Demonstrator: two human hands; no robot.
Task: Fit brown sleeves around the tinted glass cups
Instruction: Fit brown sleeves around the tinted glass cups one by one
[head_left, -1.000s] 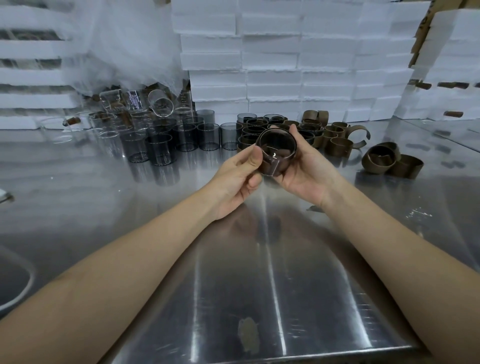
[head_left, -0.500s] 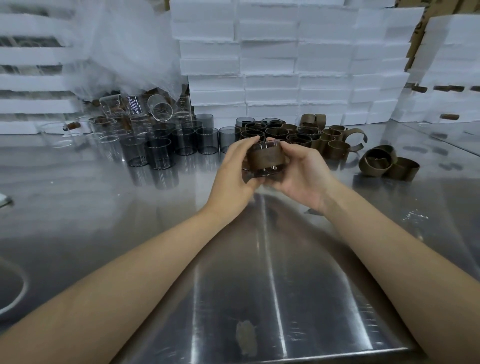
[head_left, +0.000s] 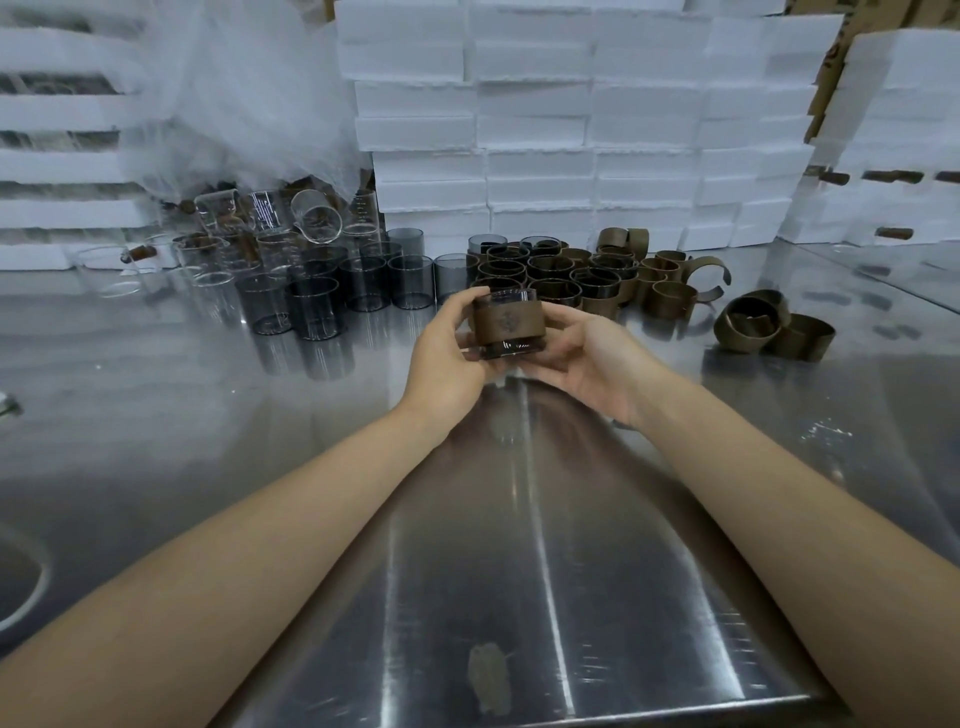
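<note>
I hold one tinted glass cup (head_left: 506, 349) upright above the steel table, with a brown sleeve (head_left: 506, 322) wrapped around its middle. My left hand (head_left: 451, 349) grips the cup's left side, thumb on the sleeve. My right hand (head_left: 592, 358) cups its right side and base with curled fingers. Bare tinted cups (head_left: 363, 283) stand in rows behind on the left. Sleeved cups (head_left: 550, 273) cluster behind my hands. Loose brown sleeves (head_left: 769, 325) lie at the right.
Clear glass cups (head_left: 249, 228) and a plastic sheet (head_left: 249, 104) pile up at the back left. Stacks of white foam boxes (head_left: 571, 130) wall off the rear. The steel table (head_left: 519, 545) stretches to its front edge near me.
The cup has turned from tilted, mouth toward me, to upright with the sleeve's front showing. Both hands shifted slightly forward with it.
</note>
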